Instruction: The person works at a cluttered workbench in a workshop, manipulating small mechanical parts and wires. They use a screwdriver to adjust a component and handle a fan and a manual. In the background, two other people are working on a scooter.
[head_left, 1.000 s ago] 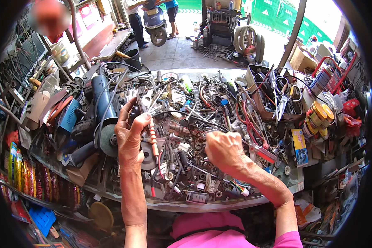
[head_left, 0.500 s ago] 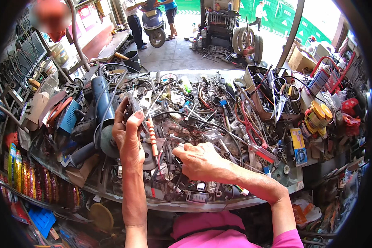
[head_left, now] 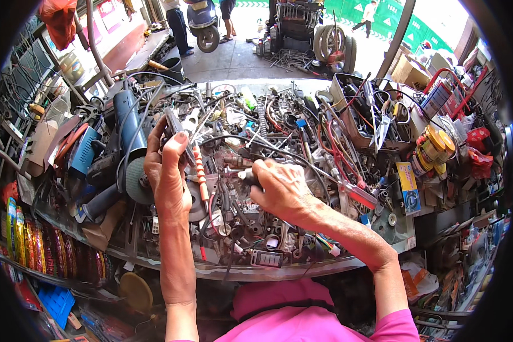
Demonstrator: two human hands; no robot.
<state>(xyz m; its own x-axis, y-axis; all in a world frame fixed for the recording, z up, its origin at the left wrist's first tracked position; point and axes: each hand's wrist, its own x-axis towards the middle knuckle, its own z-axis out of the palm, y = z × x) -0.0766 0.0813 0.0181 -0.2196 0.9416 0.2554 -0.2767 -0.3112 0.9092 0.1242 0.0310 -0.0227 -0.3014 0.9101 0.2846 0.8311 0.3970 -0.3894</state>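
Note:
My left hand (head_left: 168,182) is raised over the left part of the bench, its fingers and thumb closed round a dark flat piece (head_left: 174,126) seen nearly edge-on, with a ridged rim. Just beside its thumb, an orange twisted rod (head_left: 200,171) slants down to the pile. My right hand (head_left: 282,188) is over the middle of the loose parts, thumb and forefinger pinched on a small dark piece with a pale end (head_left: 244,175); its exact kind is unclear. A blue angle grinder (head_left: 130,124) with a greenish disc (head_left: 135,181) lies left of my left hand.
Small metal parts, wires and hoses cover the glass-topped bench (head_left: 302,271). At the right are a metal box (head_left: 347,117) of tools with scissors (head_left: 383,130), yellow-lidded cans (head_left: 436,143) and a blue-yellow box (head_left: 408,187). People stand by a scooter (head_left: 204,25) beyond; tyres (head_left: 328,44) stand outside.
The view has tipped downward slightly, so the scene sits higher. My right hand has shifted up and slightly right with its pinched piece showing more. My left hand keeps its hold on the flat piece.

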